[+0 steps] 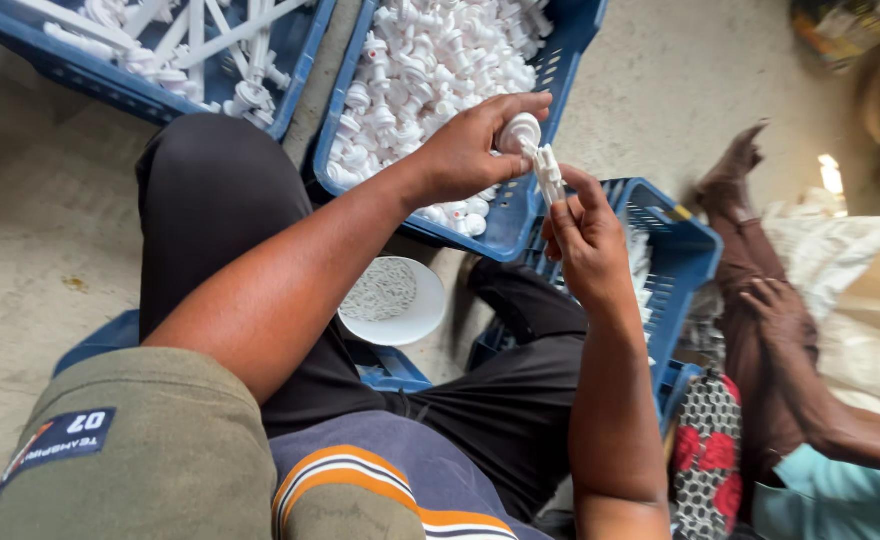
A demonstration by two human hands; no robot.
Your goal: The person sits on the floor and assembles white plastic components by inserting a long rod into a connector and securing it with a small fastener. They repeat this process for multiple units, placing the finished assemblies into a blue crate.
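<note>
White plastic part (pixel 535 155) sits pinched between left hand (pixel 465 150) and right hand (pixel 585 240) grips.

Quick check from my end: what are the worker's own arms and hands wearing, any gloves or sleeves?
No gloves: the left hand and right hand are bare, with no rings or watch visible. Both forearms are uncovered. An olive short sleeve with a dark rectangular patch covers the left upper arm.

White plastic parts (pixel 430 60) fill blue crates (pixel 570 40); the bowl (pixel 395 300) is white; trousers (pixel 210 200) black; the near shirt (pixel 360 480) navy with orange-and-white stripes; floor (pixel 20 260) grey.
</note>
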